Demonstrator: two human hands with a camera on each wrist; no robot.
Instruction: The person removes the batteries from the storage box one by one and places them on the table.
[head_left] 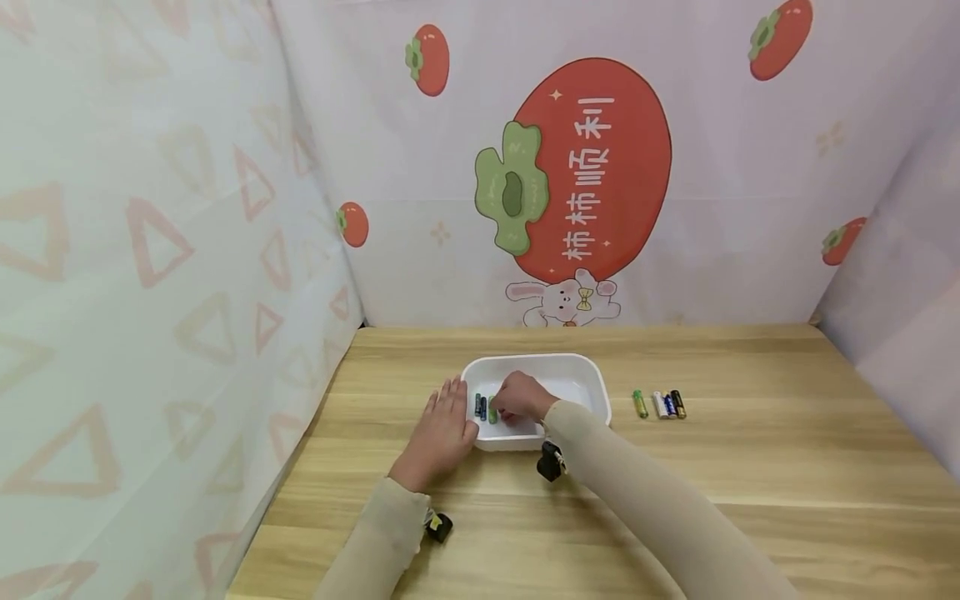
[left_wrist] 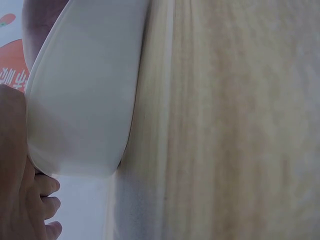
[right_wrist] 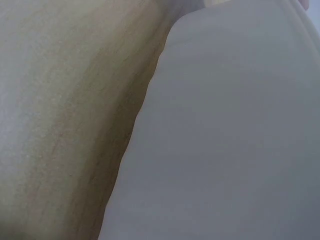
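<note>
A white plastic tray [head_left: 558, 360] stands on the table, its outer wall [left_wrist: 85, 95] filling much of the left wrist view. My left hand [head_left: 442, 425] rests along the tray's left end with the fingers extended. Inside the tray, at its left side, two dark batteries [head_left: 481, 407] lie side by side with a green battery [head_left: 492, 411] to their right. My right hand [head_left: 525, 395] reaches into the tray with curled fingers and pinches the green battery. The right wrist view shows only the tray's wall [right_wrist: 215, 130] and the table, so those fingertips are hidden there.
On the wooden table [head_left: 750, 467], right of the tray, lie a green-and-yellow battery [head_left: 640, 404], a white battery [head_left: 660, 405], a blue-and-white battery [head_left: 670, 406] and a black battery [head_left: 678, 404]. A printed curtain [head_left: 420, 150] hangs behind and along the left side.
</note>
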